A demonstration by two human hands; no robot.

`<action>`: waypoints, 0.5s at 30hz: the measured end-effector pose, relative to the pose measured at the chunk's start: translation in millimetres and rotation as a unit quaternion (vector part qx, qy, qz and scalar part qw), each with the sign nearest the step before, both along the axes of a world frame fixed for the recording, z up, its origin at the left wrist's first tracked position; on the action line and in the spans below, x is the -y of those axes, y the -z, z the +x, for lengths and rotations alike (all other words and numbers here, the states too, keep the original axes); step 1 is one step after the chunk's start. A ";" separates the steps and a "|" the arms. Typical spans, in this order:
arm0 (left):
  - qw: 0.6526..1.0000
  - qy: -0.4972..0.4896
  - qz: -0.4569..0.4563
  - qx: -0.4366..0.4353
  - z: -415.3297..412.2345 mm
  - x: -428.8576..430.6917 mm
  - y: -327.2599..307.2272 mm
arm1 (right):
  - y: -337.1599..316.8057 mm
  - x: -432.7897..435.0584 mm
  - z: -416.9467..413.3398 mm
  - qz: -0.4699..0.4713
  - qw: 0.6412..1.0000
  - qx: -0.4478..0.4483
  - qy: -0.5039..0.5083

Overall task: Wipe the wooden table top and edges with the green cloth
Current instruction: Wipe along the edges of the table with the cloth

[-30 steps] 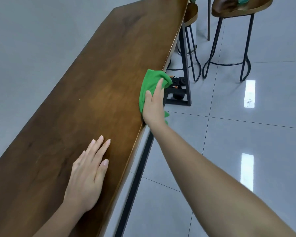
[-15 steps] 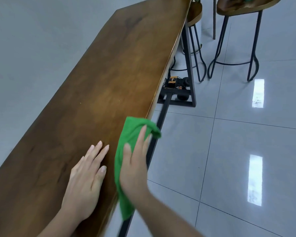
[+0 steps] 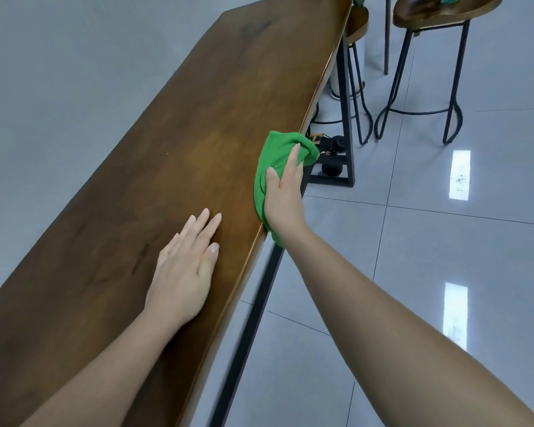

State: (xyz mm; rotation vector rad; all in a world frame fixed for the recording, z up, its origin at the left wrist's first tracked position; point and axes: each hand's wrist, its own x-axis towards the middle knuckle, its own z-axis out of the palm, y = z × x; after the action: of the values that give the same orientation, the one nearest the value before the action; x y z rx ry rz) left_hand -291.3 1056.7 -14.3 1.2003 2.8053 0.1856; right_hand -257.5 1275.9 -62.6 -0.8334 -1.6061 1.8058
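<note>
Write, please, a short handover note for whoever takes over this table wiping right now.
The left hand lies open and flat on the table top.
The right hand holds the green cloth draped over the table's right-hand long edge, ahead of the left hand.
Done: wiping of that edge is under way; the surface does not show which parts are clean.
Left: finish this edge, then do the other edges and the top.

The left hand lies flat on the table near its right edge, the right hand lies further ahead over the cloth draped on that edge, and two stools stand beyond on the floor.
</note>
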 end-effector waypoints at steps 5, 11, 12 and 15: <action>1.000 0.020 0.005 -0.004 30.7 57.1 4.2 | 7.9 123.0 56.5 0.018 1.000 0.015 -0.016; 0.999 0.048 0.011 -0.010 72.0 160.1 8.7 | 10.1 289.4 131.1 -0.011 0.999 -0.024 -0.023; 0.999 0.051 0.009 -0.010 78.9 178.2 8.7 | 10.7 317.0 144.2 -0.020 0.999 -0.026 -0.028; 0.999 0.050 0.015 -0.008 97.6 227.4 7.5 | 9.1 395.1 182.9 -0.045 0.998 -0.022 -0.044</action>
State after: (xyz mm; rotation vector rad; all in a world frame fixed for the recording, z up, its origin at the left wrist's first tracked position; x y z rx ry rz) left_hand -193.6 829.3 -21.8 1.3519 2.7558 0.2138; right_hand -74.6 880.8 -71.7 -0.7675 -1.5655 1.9558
